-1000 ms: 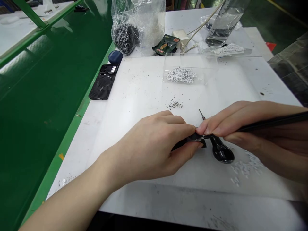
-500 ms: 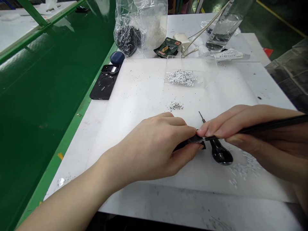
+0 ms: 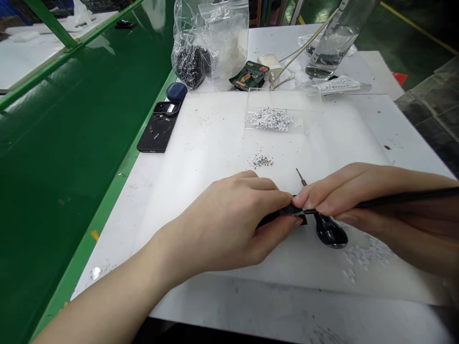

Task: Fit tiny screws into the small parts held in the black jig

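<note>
Two things to check, head cam: L hand (image 3: 218, 227) & R hand (image 3: 344, 200). Grip on each?

L hand: nearly closed, fingers curled over, thumb below, small black part (image 3: 278, 217) pinched at fingertips. R hand: closed in too, fingers & thumb round slim black tool (image 3: 405, 198), thin metal tip (image 3: 304, 211) against the black part.

Exact spot of the part?

Between both sets of fingertips, over white work sheet (image 3: 201, 143), just beside mini screwdriver w/ glossy black handle (image 3: 330, 231). Handle on sheet, partly under R hand; thin shaft (image 3: 301, 177) sticking out past R fingertips.

Rest of the sheet?

Small heap of dark specks (image 3: 261, 161) just ahead of L hand. Loose white bits (image 3: 366, 255) near R hand. Clear plastic tray (image 3: 276, 114) w/ white bits (image 3: 270, 119) farther on, by top edge. Scattered dark specks all over.

And beyond it?

Phone in black case (image 3: 158, 131) & navy earbud case (image 3: 176, 91) off top L corner, by green bench panel (image 3: 71, 119). Clear bag w/ dark bits (image 3: 188, 64), water bottle (image 3: 332, 43), white cable (image 3: 304, 50) at back.
</note>
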`<move>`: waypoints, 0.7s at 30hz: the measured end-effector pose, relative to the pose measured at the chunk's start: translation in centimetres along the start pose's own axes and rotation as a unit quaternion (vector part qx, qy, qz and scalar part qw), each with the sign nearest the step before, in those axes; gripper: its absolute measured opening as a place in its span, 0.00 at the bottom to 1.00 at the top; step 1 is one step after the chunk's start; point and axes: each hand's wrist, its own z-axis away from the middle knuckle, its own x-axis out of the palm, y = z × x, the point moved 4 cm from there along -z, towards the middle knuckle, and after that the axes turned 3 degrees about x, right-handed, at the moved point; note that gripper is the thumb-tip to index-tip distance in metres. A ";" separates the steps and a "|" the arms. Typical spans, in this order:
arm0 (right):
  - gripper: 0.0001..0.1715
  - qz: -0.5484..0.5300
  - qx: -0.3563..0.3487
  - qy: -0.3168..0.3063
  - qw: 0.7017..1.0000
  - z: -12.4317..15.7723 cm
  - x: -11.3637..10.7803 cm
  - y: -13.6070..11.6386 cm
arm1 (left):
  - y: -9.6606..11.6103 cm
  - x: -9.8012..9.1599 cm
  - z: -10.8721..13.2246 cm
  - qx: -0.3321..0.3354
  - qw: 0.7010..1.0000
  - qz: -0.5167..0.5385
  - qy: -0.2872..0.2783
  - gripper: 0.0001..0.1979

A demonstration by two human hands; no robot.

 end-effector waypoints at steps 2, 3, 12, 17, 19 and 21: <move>0.14 0.009 -0.004 -0.011 1.000 0.0 0.0 -0.2 | 0.0 0.1 0.0 -0.002 1.000 0.003 0.001 0.13; 0.14 0.013 -0.009 -0.016 1.000 0.0 0.0 -0.3 | 0.0 0.1 0.0 -0.002 1.000 0.004 0.001 0.13; 0.12 0.036 -0.048 0.054 0.997 -0.3 -1.0 -0.5 | -0.2 -0.1 -0.1 0.017 0.999 0.014 0.025 0.13; 0.10 0.256 -0.009 0.071 0.964 -0.2 -3.1 0.9 | -0.3 -0.2 0.0 0.026 0.998 0.010 0.048 0.13; 0.11 0.315 0.006 -0.006 0.949 -0.2 -3.1 2.1 | -0.4 -0.1 0.0 0.021 0.999 0.008 0.050 0.12; 0.13 0.322 0.023 -0.062 0.945 -0.1 -3.1 2.9 | -0.5 -0.1 0.0 0.014 0.999 0.008 0.051 0.12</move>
